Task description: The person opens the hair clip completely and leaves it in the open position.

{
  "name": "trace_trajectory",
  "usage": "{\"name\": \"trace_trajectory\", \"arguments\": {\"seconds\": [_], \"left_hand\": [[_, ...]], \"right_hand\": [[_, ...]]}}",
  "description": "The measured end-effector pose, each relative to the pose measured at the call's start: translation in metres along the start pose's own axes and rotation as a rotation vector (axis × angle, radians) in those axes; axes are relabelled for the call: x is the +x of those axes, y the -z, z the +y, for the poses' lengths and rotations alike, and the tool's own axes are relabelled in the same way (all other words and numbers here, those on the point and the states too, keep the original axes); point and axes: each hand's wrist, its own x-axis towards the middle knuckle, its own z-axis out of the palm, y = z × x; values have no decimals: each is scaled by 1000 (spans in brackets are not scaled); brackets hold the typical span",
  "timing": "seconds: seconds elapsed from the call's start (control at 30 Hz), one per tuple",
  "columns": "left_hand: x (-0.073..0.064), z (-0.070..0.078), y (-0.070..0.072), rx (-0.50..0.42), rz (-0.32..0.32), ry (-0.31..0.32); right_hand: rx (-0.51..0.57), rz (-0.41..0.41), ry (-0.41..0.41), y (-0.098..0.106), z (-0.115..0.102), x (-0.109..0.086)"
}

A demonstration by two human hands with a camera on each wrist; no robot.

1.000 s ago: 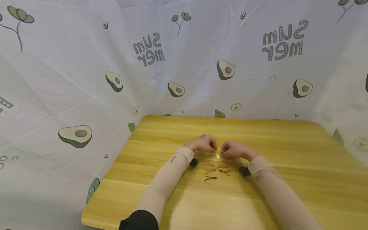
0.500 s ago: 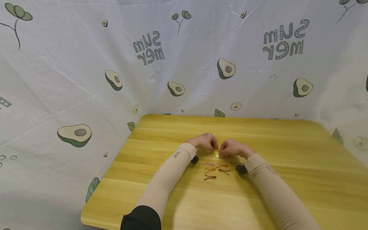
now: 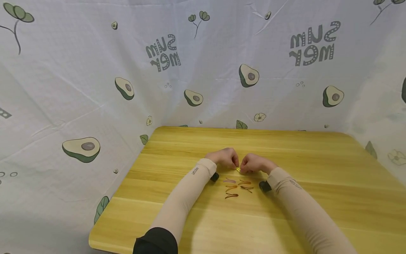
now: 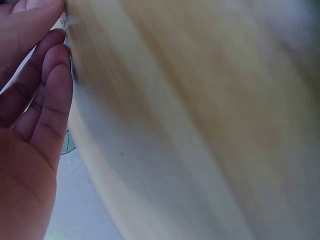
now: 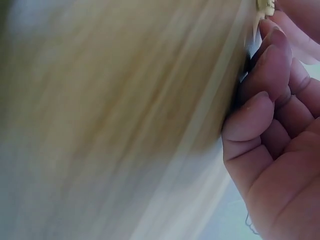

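A small yellow hair clip [image 3: 238,169] is between my two hands, a little above or on the table. My left hand [image 3: 226,157] pinches its left end with thumb and fingertips. At the other end, my right hand [image 3: 254,163] has thumb and fingers closed on the clip. The right wrist view catches a bit of the yellow clip [image 5: 266,7] at its top edge, by the fingertips. Nearer the body lie several snap hair clips, spread open: a mauve clip [image 3: 229,181], an orange clip [image 3: 232,188] and a dark brown clip [image 3: 231,195] among them.
The wooden table [image 3: 190,148] has rounded corners. A white curtain [image 3: 219,53] printed with avocados hangs behind it and along the left side. Dark wrist-camera mounts [image 3: 265,186] sit under both wrists, close beside the loose clips.
The right hand has moved slightly left, closer to the left hand, and now covers part of the yellow clip. The clip shows less of its length. The loose clips stay put.
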Motion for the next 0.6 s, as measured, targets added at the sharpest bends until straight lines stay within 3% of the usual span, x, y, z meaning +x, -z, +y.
{"name": "trace_trajectory", "arguments": {"seconds": [0.23, 0.6], "left_hand": [[-1, -1, -2, -8, 4, 31], [-2, -2, -4, 26, 17, 31]], "right_hand": [[-52, 4, -12, -1, -2, 0], [-40, 2, 18, -2, -1, 1]]}}
